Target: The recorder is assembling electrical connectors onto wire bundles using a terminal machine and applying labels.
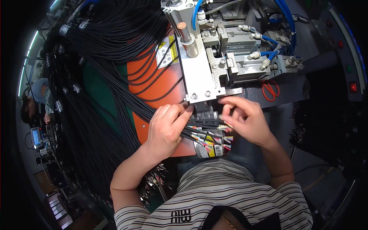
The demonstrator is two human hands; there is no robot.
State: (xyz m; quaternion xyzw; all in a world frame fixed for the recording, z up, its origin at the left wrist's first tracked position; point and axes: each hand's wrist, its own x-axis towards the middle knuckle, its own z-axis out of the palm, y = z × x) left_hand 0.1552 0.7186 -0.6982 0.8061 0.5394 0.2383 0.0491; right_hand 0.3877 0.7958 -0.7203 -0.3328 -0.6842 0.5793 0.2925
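The left hand (166,124) is closed around a bunch of black cables (197,124), its thumb lying along them just beside the near end of the machine (201,76). The cables lie over the right part of the orange table (186,149), and their stripped ends fan out to the right and near side as thin coloured wires (207,145), some red, white and yellow. The right hand (245,120) is just right of these ends, its fingers bent and its index finger reaching toward the machine; the gap between thumb and fingers is narrow, but I cannot tell whether it pinches a wire. A yellow and white label (218,150) shows partly behind the wires, and another warning label (167,51) lies farther off, left of the machine. Blue hoses (293,23) run along the machine's far right side, and a pair of red loop handles (271,90) lies to its right. On the left, long black bundles (115,30) spread over the table and a green surface (97,88), with more bare wire ends (155,182) hanging near the left forearm. At the far left are a co-worker (38,96) and a small lit screen (36,136).
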